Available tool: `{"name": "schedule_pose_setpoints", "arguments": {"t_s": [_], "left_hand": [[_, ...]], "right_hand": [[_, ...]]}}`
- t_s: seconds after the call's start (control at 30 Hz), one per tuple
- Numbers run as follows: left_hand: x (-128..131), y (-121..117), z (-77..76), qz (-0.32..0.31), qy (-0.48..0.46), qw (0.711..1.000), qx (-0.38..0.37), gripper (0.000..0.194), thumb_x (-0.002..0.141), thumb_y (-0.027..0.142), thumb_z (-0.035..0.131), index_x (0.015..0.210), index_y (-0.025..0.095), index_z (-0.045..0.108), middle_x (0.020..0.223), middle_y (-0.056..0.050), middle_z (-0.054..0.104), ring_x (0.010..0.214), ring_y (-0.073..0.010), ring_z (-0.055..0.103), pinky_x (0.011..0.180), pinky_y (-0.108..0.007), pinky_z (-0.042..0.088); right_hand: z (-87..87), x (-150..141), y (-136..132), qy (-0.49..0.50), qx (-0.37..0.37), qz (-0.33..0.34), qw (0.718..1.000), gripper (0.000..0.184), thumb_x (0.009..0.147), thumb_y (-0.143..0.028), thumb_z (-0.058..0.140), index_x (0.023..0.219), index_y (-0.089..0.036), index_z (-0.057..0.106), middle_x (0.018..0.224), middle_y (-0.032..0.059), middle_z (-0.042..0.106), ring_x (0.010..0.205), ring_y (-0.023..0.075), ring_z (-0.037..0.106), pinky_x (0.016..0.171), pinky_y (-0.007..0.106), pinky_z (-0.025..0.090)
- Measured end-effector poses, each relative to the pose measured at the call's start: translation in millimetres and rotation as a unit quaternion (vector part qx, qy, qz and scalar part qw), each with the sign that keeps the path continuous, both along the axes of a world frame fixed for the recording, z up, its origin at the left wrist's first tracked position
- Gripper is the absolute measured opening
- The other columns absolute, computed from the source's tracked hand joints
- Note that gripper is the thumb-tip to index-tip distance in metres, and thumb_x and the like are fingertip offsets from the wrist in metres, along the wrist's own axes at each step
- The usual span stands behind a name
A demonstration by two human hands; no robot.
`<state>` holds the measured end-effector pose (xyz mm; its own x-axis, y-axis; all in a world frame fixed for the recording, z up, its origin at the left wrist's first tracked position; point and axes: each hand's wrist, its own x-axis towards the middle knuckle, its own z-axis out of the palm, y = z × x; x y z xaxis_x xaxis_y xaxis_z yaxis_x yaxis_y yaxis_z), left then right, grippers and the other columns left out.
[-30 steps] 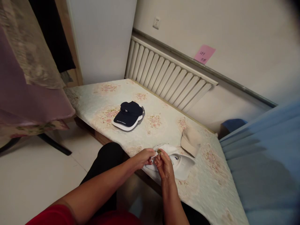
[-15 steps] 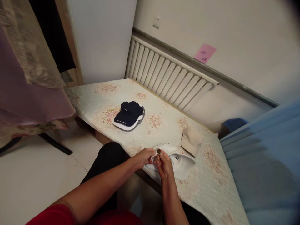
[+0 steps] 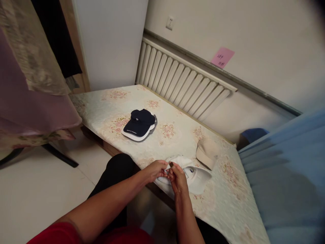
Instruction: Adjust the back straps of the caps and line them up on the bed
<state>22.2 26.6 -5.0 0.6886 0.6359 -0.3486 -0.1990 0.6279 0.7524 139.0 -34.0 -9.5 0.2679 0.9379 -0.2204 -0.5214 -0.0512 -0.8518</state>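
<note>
A white cap lies upside down at the mattress edge, its brim to the right and its inside showing. My left hand pinches the white strap at the back of this cap. Close beside it, my right hand is closed on a small brownish buckle on the strap. The fingertips of both hands nearly meet, and part of the strap is hidden between them. Just beyond the white cap sits a beige cap. Farther left, a navy cap rests on top of white and grey caps.
The floral mattress has a wooden bed frame along its near edge. A radiator stands behind it against the wall. A blue curtain hangs at the right, and a cloth-covered seat is at the left.
The buckle has turned slightly in my right fingers, and my fingertips have drawn closer together. The caps have stayed in place.
</note>
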Motion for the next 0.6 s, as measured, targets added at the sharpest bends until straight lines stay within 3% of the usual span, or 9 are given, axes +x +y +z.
{"name": "schedule_pose_setpoints", "arguments": {"t_s": [0.37, 0.6], "left_hand": [[2.1, 0.1, -4.4, 0.024, 0.014, 0.999, -0.016, 0.025, 0.059, 0.015, 0.07, 0.075, 0.014, 0.05, 0.058, 0.001, 0.058, 0.05, -0.0096, 0.054, 0.063, -0.029, 0.047], [3.1, -0.1, -4.3, 0.04, 0.0, 0.999, -0.007, 0.023, 0.061, 0.015, 0.068, 0.073, 0.015, 0.049, 0.057, 0.0, 0.059, 0.051, -0.0114, 0.057, 0.06, -0.028, 0.047]], "right_hand": [[-0.4, -1.4, 0.1, 0.02, -0.005, 0.0, 1.0, 0.031, 0.065, -0.029, 0.076, 0.09, -0.016, 0.063, 0.047, -0.0097, 0.041, 0.043, 0.0045, 0.033, 0.044, 0.017, 0.03], [-2.0, -2.9, -1.4, 0.02, -0.016, -0.002, 1.0, 0.03, 0.063, -0.028, 0.078, 0.086, -0.016, 0.063, 0.052, -0.0069, 0.049, 0.046, 0.0051, 0.041, 0.047, 0.017, 0.033]]}}
